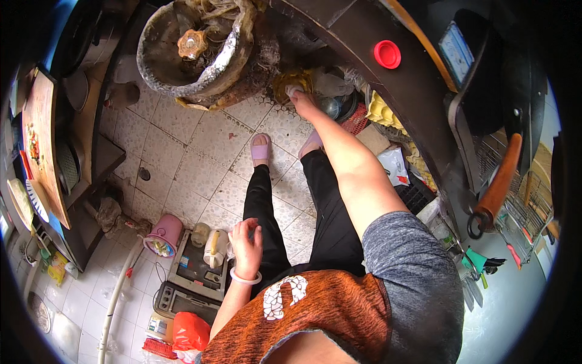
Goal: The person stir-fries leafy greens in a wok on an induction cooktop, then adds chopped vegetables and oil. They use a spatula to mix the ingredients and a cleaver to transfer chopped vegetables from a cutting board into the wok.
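My right hand (303, 103) reaches down to the floor below the dark counter. Its fingers close around the whitish top of a large clear bottle (279, 86) of yellow liquid, which looks like cooking oil. The hand hides part of that top. My left hand (246, 248) hangs beside my left thigh, with its fingers loosely bent and thumb apart. It appears to hold nothing, and a white bracelet (245, 278) circles the wrist. A red plastic cap (387, 54) lies on the tiled counter edge (345, 34), above and right of the bottle.
A grimy gas cylinder (200, 88) with a valve handwheel (192, 44) stands left of the bottle. Yellow egg trays (384, 113) and bags crowd the right. A wooden pan handle (502, 177) juts out. A pink bucket (164, 230) and a kettle (215, 248) stand at left.
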A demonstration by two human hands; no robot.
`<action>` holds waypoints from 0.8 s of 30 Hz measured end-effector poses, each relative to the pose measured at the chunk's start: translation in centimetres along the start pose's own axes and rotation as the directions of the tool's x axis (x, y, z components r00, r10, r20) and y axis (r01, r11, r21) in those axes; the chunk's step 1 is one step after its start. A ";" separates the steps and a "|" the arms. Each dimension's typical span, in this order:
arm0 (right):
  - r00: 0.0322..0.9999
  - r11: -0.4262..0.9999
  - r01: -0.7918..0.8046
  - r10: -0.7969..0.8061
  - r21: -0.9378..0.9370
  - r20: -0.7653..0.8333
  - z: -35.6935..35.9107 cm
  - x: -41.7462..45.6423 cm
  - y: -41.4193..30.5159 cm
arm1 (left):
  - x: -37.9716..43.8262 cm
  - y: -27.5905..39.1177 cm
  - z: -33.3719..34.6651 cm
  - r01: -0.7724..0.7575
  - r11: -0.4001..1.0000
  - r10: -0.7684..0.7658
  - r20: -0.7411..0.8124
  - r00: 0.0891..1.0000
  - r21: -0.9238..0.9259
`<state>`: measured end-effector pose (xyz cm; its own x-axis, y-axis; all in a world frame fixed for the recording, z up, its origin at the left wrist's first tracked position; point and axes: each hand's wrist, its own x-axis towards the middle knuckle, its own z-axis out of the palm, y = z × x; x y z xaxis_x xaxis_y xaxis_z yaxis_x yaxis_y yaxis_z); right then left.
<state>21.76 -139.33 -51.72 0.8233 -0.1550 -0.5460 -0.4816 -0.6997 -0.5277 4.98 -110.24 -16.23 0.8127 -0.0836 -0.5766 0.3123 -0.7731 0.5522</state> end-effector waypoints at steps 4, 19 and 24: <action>0.992 0.973 0.087 -0.066 0.213 -0.103 -2.9 -5.5 -2.7 | 0.0 0.9 -0.9 -0.026 0.998 0.024 -0.038 0.999 -0.058; 0.955 0.881 0.294 -0.286 0.371 -0.079 -36.5 -40.8 -26.6 | 9.7 -4.0 1.5 0.544 0.479 -0.179 0.530 0.829 -0.689; 0.938 0.841 0.343 -0.335 0.418 -0.095 -47.9 -51.0 -32.3 | 11.4 3.7 6.0 0.747 0.204 0.219 0.773 0.595 -0.632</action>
<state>9.71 -142.24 24.32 0.9617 0.0222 -0.2732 -0.2485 -0.3503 -0.9031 12.44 -117.87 -24.35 0.1713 -0.7051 -0.6881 0.9821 0.1775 0.0627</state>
